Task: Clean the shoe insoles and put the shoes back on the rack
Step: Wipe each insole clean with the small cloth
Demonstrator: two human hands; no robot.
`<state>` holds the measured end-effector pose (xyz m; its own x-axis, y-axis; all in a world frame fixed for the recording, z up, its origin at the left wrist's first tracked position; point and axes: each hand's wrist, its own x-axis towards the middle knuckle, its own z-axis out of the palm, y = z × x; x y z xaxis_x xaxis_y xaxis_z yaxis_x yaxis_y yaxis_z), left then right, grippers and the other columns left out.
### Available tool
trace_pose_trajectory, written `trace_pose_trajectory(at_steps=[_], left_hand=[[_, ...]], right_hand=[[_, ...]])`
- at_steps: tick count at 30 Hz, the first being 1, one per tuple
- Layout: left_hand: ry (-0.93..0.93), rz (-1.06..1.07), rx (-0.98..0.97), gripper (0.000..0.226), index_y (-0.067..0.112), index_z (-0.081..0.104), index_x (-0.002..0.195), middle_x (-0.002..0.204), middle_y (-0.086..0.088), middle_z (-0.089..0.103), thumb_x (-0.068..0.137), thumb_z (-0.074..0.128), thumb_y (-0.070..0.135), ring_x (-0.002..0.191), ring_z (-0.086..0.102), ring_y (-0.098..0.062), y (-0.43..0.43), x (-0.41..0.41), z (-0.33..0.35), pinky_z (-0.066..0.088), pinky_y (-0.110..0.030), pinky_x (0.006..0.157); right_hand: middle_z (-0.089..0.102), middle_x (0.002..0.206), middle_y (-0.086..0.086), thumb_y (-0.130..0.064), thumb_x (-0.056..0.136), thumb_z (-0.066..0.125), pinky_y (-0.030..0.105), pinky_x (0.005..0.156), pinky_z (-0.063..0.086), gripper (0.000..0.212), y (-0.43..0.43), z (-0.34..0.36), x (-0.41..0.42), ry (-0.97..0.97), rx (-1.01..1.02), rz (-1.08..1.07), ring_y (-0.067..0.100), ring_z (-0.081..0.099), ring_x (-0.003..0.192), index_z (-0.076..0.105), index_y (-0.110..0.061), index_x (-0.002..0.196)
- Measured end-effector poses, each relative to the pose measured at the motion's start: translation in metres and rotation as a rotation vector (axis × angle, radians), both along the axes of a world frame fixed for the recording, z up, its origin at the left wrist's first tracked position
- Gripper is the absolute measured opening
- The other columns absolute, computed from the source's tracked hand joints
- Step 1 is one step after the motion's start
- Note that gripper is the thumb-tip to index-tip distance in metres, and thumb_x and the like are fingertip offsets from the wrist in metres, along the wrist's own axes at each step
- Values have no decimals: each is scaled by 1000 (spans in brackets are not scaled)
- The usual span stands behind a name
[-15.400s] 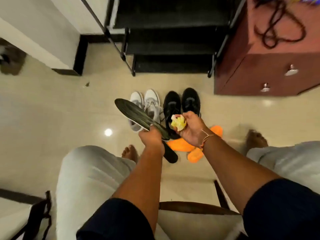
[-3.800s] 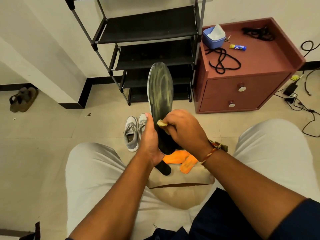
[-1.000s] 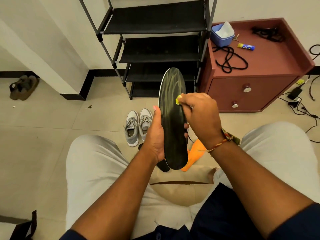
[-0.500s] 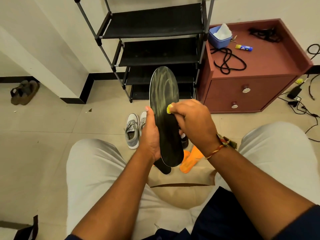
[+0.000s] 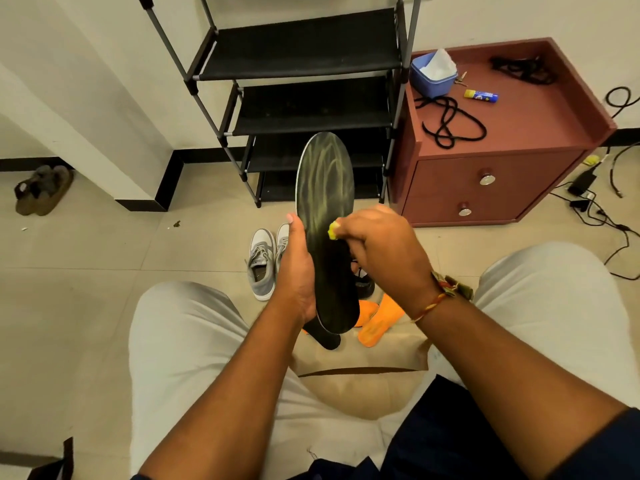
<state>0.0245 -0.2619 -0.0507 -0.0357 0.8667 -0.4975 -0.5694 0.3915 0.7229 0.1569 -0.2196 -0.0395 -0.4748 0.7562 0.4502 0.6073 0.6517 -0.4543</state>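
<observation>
My left hand (image 5: 298, 271) grips a black insole (image 5: 327, 202) upright by its lower half; pale streaks cover its upper part. A second black insole (image 5: 327, 337) pokes out below, behind the first. My right hand (image 5: 381, 244) pinches a small yellow cloth wad (image 5: 333, 232) against the insole's middle. On the floor beyond stand grey sneakers (image 5: 261, 268); a black shoe (image 5: 363, 285) is mostly hidden behind my hands. Two orange insoles (image 5: 377, 322) lie on the floor near my knees. The black shoe rack (image 5: 304, 98) stands against the wall.
A maroon cabinet (image 5: 485, 174) stands right of the rack, carrying a blue tub (image 5: 433, 76), black cords and a small tube. Cables and a charger (image 5: 585, 188) trail on the floor at the right. Brown sandals (image 5: 43, 188) lie far left. I sit on a chair.
My right hand has slid the yellow wad down the insole, from its upper part to its middle. The left hand keeps its grip; the insole has shifted slightly left.
</observation>
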Motion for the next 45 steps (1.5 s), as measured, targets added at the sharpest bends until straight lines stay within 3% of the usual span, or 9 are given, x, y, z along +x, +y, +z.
trace_pose_trajectory(at_steps=[3,7,13,17,22,24,28,36,45], left_hand=[[-44,-147,-35,93,18,83,96,95,-15,64,91,16,82,79,56,-22,-3,7,0,48,-34,71],[-70,-162,-43,91,19,81,102,97,-15,64,91,18,83,81,57,-22,-4,10,-5,46,-35,72],[-101,-24,0,90,14,77,117,129,-15,68,93,20,80,120,66,-28,-4,2,-2,45,-44,109],[-128,-126,-41,95,15,78,112,105,-18,67,88,19,86,84,65,-26,-6,8,-2,48,-39,82],[-119,-193,-58,100,6,67,128,104,-17,66,90,17,84,78,57,-21,-3,13,-8,43,-35,70],[-127,-178,-46,99,7,68,123,97,-18,64,89,18,85,78,59,-24,-2,12,-7,45,-37,73],[-117,-66,-17,92,12,71,124,127,-21,68,90,22,83,114,68,-32,-3,6,-4,51,-47,103],[-153,-223,-16,104,5,73,113,88,-16,57,85,16,88,74,52,-22,-5,12,-3,39,-34,67],[-74,-41,13,93,12,71,121,127,-22,67,90,18,82,118,66,-32,-5,4,1,49,-46,105]], right_hand=[[75,92,3,-8,85,67,37,80,53,14,17,4,14,83,40,-167,28,67,88,77,-12,93],[75,92,4,-11,89,68,42,81,56,12,12,3,13,119,14,-173,26,68,89,78,-11,95],[75,95,0,-8,88,65,39,86,55,17,-29,5,-19,123,-97,107,20,69,91,78,-15,96],[74,94,8,-7,88,64,44,80,56,15,3,4,-4,95,-4,-79,29,68,89,77,-9,96],[74,91,5,-7,88,68,35,80,56,13,21,9,20,228,-33,-249,19,69,86,78,-10,95],[74,92,4,-8,89,69,32,80,56,11,4,8,6,230,-71,-144,16,69,86,78,-10,95],[75,95,-1,-10,89,70,33,86,54,12,-24,5,-15,186,-121,70,14,68,91,78,-14,97],[73,93,5,-10,89,64,46,78,56,15,21,2,14,197,-39,-257,26,67,88,77,-11,96],[74,97,-2,-10,90,67,35,86,53,14,-23,-1,-18,196,-114,101,16,67,93,77,-15,98]])
